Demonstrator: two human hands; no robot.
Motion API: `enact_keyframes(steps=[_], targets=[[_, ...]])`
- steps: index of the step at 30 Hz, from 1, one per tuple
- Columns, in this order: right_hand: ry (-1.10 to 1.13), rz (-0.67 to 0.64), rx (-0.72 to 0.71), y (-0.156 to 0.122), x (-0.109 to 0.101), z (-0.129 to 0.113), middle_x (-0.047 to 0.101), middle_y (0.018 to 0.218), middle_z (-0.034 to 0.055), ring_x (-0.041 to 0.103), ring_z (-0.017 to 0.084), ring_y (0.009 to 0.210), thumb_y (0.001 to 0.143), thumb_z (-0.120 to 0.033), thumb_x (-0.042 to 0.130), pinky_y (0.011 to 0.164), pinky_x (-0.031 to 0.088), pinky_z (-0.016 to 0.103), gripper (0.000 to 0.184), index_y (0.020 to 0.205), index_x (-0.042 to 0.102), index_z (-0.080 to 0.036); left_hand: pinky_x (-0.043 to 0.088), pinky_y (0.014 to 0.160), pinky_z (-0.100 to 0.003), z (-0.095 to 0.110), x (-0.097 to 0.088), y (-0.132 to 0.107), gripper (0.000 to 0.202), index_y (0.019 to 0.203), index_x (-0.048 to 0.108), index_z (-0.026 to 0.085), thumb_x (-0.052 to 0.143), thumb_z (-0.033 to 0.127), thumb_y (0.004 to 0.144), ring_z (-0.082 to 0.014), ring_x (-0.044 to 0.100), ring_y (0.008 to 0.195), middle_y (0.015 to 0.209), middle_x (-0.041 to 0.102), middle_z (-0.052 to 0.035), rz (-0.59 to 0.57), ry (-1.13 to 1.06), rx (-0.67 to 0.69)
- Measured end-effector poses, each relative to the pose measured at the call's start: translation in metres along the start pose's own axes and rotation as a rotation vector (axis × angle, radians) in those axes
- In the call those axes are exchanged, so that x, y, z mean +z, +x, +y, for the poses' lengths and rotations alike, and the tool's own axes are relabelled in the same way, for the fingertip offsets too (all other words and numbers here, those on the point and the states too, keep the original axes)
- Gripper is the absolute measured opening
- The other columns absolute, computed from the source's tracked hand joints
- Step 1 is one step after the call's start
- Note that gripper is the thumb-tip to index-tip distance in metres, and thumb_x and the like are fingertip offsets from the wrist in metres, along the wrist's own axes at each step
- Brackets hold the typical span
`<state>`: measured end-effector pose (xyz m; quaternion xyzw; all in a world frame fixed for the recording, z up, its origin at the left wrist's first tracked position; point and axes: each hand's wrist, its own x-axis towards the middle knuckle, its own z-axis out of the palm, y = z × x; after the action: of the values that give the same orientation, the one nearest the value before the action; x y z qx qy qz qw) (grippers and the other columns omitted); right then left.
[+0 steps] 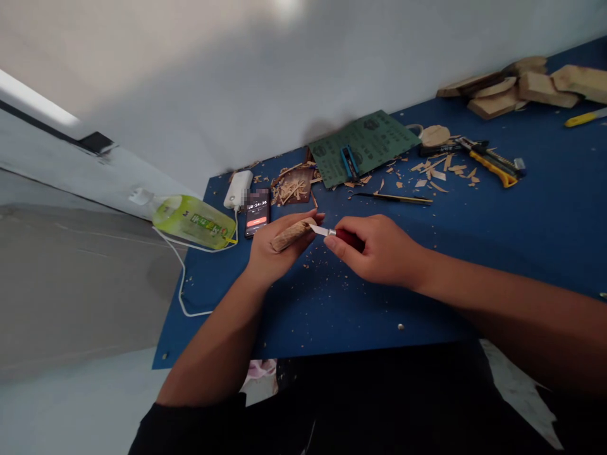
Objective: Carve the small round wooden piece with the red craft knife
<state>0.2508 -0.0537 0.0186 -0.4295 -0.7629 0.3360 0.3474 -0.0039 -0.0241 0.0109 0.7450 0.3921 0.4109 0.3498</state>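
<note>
My left hand (pixel 270 249) is closed round a small piece of pale wood (pixel 290 234), held just above the blue table top (pixel 521 221). My right hand (pixel 374 248) grips a knife with a dark red handle (pixel 348 238). Its short blade (pixel 319 230) touches the right end of the wood, beside my left thumb. Fine wood shavings lie on the blue surface under and around both hands.
A phone (pixel 257 212) with a lit screen, a white power bank (pixel 238 189) with a cable, and a green bottle (pixel 194 221) lie at the left. Behind are green sandpaper (pixel 363 145), wood chips, a yellow utility knife (pixel 493 164), a thin tool (pixel 393 198) and wood blocks (pixel 521 85).
</note>
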Motion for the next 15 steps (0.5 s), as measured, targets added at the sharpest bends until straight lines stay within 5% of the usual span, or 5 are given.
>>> enact_keyframes(steps=[7,15], targets=[[-0.081,-0.038,0.013,-0.0024,-0.0012,-0.0031,0.061,0.07,-0.0014,0.045,0.013,0.063,0.106,-0.055,0.06,0.065,0.025,0.036,0.042,0.08,0.06,-0.022,0.067,0.115,-0.048,0.0029,-0.0002,0.0028,0.038,0.137,0.079,0.03,0.083,0.028,0.1,-0.0237,0.083,0.118,0.134,0.083,-0.0064,-0.041,0.098,0.108],[0.201,-0.168,0.142,0.0037,-0.0026,-0.0037,0.051,0.062,-0.0044,0.043,0.011,0.059,0.108,-0.061,0.057,0.058,0.029,0.032,0.052,0.077,0.065,-0.02,0.07,0.109,-0.044,0.0031,-0.0038,0.0026,0.039,0.143,0.076,0.028,0.077,0.027,0.104,-0.0221,0.083,0.119,0.137,0.082,-0.0068,-0.06,0.256,0.199]])
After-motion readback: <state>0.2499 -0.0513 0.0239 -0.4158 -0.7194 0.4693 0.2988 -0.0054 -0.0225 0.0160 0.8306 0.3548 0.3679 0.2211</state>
